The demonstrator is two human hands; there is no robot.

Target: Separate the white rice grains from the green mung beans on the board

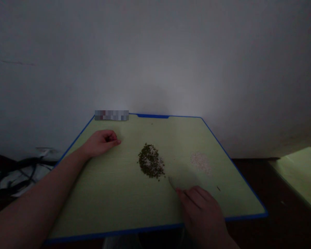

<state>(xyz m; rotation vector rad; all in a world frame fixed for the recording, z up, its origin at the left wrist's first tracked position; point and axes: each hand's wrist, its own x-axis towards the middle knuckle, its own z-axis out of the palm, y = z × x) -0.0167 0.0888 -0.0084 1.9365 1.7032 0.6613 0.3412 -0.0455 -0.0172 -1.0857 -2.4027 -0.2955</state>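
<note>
My right hand (200, 207) is low on the right of the table, its fingers closed around slim tweezers (173, 184). The tweezers point up and left, their tips just short of a mixed pile of green beans and white grains (150, 160). To the right of that pile lies a flat patch of pale grains (200, 162), beyond my right hand. On the left side of the table rests my left hand (103, 142), fingers curled in and thumb forward, with nothing seen in it. It touches neither pile.
The pale green table (114, 200) has a blue rim and stands against a grey wall (155, 62). A blurred-out strip (111, 115) lies at its back left edge. A small dark sliver (218, 188) is at the right. Black cables (23, 167) lie beyond the left edge.
</note>
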